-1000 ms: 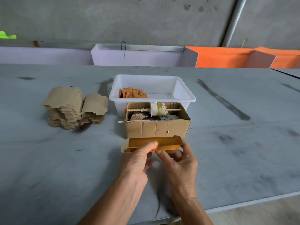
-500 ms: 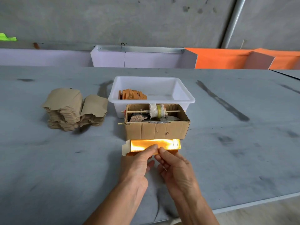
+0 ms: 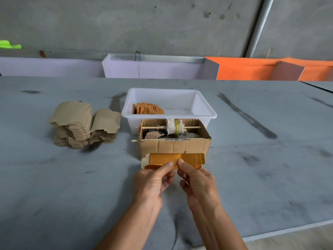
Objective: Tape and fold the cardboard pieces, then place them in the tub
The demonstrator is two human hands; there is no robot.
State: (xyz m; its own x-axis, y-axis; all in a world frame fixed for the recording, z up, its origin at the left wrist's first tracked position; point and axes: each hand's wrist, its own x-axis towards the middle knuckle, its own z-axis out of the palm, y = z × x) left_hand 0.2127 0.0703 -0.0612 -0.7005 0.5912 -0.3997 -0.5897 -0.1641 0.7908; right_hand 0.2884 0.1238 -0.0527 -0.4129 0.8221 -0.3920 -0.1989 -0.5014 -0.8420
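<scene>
Both hands pinch a folded gold cardboard piece near the tabletop's near edge.

Left hand (image 3: 152,183) and right hand (image 3: 197,183), thumbs on top, fingers curled under, grip the flat shiny gold-orange cardboard piece (image 3: 173,160) at its near edge, middle of the grey tabletop (image 3: 54,195). Just beyond, touching or almost, open brown corrugated box (image 3: 173,146) with a tape roll (image 3: 175,126) on a wooden stick. Behind it, white plastic tub (image 3: 205,110) holding a row of orange folded pieces (image 3: 148,108). Toward the left edge, stack of plain tan cardboard blanks (image 3: 81,123).
</scene>
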